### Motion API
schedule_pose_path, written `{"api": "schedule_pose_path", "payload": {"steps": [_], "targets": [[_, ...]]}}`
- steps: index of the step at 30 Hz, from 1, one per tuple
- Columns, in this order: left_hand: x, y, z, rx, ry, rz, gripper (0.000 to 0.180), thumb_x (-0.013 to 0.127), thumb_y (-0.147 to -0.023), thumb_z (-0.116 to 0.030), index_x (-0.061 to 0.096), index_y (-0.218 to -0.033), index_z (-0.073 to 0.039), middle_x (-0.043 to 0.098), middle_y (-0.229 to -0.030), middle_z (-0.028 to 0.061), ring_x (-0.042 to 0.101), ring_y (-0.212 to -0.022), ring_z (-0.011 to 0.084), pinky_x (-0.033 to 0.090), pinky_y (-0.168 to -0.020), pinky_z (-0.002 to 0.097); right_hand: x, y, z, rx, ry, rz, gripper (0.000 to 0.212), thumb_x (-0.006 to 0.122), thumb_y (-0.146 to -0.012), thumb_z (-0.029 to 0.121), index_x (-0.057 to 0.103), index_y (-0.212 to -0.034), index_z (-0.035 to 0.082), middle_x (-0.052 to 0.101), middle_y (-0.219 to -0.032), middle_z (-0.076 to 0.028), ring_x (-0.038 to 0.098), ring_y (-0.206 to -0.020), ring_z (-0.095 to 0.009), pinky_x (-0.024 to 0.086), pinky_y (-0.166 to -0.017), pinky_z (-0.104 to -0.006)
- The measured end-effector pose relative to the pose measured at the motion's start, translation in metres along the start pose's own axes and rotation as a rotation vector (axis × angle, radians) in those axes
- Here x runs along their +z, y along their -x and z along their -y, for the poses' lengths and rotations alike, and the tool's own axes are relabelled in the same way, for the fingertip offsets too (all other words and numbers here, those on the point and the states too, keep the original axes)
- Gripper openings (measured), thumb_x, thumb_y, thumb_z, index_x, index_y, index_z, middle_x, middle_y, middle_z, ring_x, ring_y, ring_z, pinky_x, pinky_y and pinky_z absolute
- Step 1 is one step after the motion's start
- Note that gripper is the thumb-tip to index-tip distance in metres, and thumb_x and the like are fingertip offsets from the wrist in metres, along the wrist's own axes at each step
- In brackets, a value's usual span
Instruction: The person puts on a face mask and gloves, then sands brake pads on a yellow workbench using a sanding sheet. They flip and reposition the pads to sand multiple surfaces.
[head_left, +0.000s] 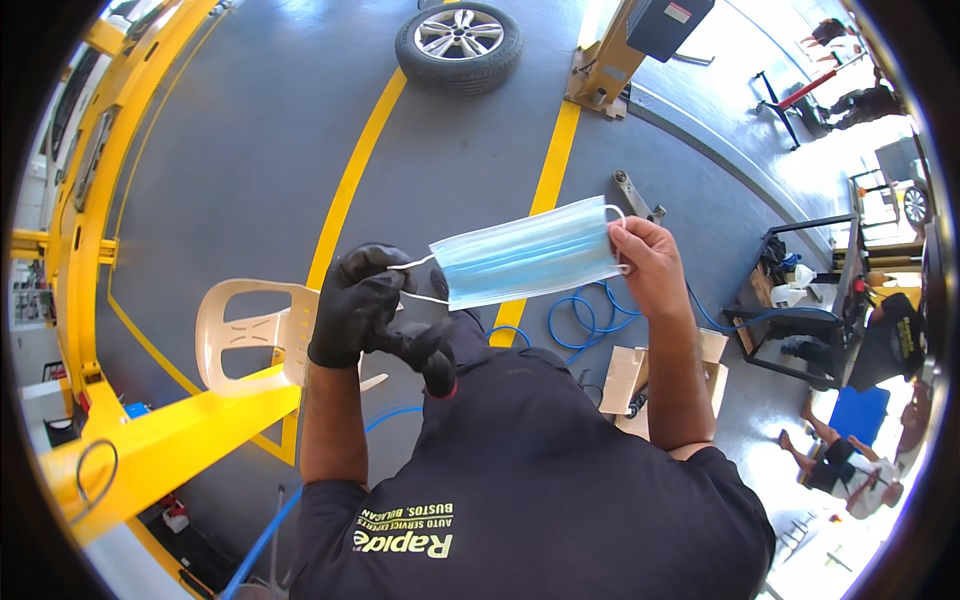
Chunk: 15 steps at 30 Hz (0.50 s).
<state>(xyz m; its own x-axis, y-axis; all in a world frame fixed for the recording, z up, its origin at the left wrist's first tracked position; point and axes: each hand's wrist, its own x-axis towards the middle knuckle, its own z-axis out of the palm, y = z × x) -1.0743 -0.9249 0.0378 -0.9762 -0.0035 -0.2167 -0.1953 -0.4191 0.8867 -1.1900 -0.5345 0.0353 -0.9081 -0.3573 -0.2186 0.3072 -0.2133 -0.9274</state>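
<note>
A light blue pleated face mask [530, 252] with white ear loops is stretched sideways in front of my body. My left hand [352, 305], in a black glove, is closed on the ear loop at the mask's left end. From the same hand hangs a blurred dark bundle [428, 352] that looks like a second black glove, with a bit of red at its tip. My bare right hand [648, 255] pinches the mask's right end, thumb in front, next to the other ear loop.
A beige plastic chair [300, 325] stands by my left arm, near a yellow lift arm [180, 440]. A blue air hose [590, 325] coils on the floor beside an open cardboard box [625, 375]. A wheel [458, 45] lies ahead; a black metal cart [830, 330] and people are at right.
</note>
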Motion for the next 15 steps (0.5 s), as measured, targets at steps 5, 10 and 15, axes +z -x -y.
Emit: {"api": "schedule_pose_path", "payload": {"steps": [5, 10, 15], "targets": [[-0.062, -0.105, -0.054, -0.11, 0.002, 0.024, 0.016, 0.063, -0.103, -0.005, 0.072, -0.115, 0.001, 0.071, -0.093, 0.0028, 0.06, -0.072, 0.0065, 0.046, -0.064, 0.021, 0.035, -0.126, -0.01, 0.145, 0.141, -0.092, 0.024, 0.067, -0.109, 0.024, 0.075, -0.116, 0.002, 0.075, -0.105, -0.008, 0.07, -0.09, -0.013, 0.056, -0.077, -0.0276], [-0.076, -0.192, -0.105, 0.073, -0.353, 0.0, 0.016, 0.07, -0.099, -0.008, 0.074, -0.108, 0.004, 0.073, -0.096, 0.005, 0.065, -0.083, 0.0097, 0.052, -0.072, 0.026, 0.113, -0.238, -0.064, 0.215, 0.122, -0.554, 0.03, 0.065, -0.106, 0.034, 0.067, -0.121, 0.008, 0.071, -0.111, -0.009, 0.066, -0.103, -0.018, 0.052, -0.089, -0.0412], [-0.077, -0.241, -0.111, -0.017, -0.692, -0.044, 0.018, 0.069, -0.096, -0.012, 0.075, -0.103, 0.004, 0.077, -0.091, 0.0143, 0.072, -0.084, 0.0201, 0.057, -0.078, 0.037, 0.182, -0.318, -0.101, 0.588, -0.281, -0.014, 0.054, 0.055, -0.105, 0.055, 0.069, -0.123, 0.005, 0.072, -0.11, -0.012, 0.07, -0.099, -0.025, 0.053, -0.092, -0.0414]]}}
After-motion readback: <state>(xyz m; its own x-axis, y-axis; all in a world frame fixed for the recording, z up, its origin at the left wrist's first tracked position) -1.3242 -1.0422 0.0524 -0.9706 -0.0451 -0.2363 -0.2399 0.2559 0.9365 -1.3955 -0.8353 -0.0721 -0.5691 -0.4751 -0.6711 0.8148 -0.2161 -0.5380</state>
